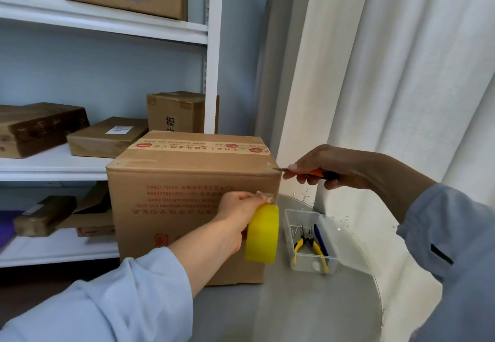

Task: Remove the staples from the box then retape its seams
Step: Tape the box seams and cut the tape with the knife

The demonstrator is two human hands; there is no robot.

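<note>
1. While only the head view is given, it shows the cardboard box (192, 207) standing upright on the round grey bench (308, 301), its printed front upside down and a strip of printed tape across its top.
2. At the front face, the left hand (238, 215) grips the yellow tape roll (262, 233), fingers curled round it and apparently pinching the loose tape end against the cardboard; that likely keeps the tape taut for a cut.
3. At the top right corner of the box, the right hand (324, 167) has its fingers curled round an orange utility knife (310, 173), the blade tip touching the corner edge. I judge this to be the cutting or trimming of tape at a seam, so the retaping step is under way.
4. Just right of the box sits a clear plastic tray (310, 264) holding yellow-handled pliers (308, 248), a dark-handled tool and what look like pulled staples, kept within reach.
5. Behind, white shelves (107, 28) carry other cartons, and a white curtain (401, 74) hangs to the right.
</note>
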